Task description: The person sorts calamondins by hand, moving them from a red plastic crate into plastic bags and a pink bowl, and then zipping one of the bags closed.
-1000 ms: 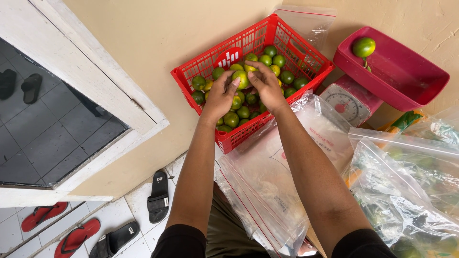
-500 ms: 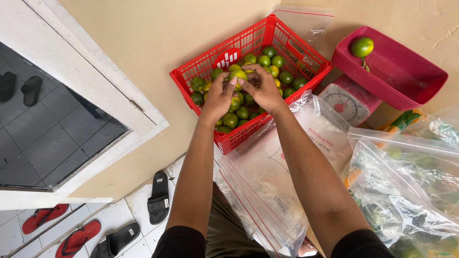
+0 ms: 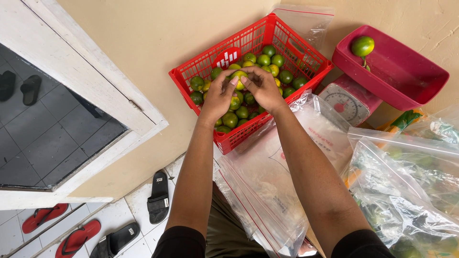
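Note:
A red plastic basket (image 3: 287, 36) holds several green and yellowish citrus fruits (image 3: 286, 76). Both my hands meet over it. My left hand (image 3: 218, 94) and my right hand (image 3: 264, 87) pinch the same yellow-green fruit (image 3: 238, 76) between their fingertips, just above the pile. A single green fruit (image 3: 362, 46) lies in the red pan (image 3: 406, 79) of a kitchen scale (image 3: 347, 101) at the right.
Clear zip bags (image 3: 267, 191) lie across my lap; filled clear bags (image 3: 411, 191) sit at the right. One empty bag (image 3: 308, 21) leans on the beige wall behind the basket. Sandals (image 3: 158, 196) lie on the white tiles below, beside a white window frame (image 3: 91, 81).
Both hands stay over the basket, turning the fruit slightly between the fingertips. Nothing else has moved.

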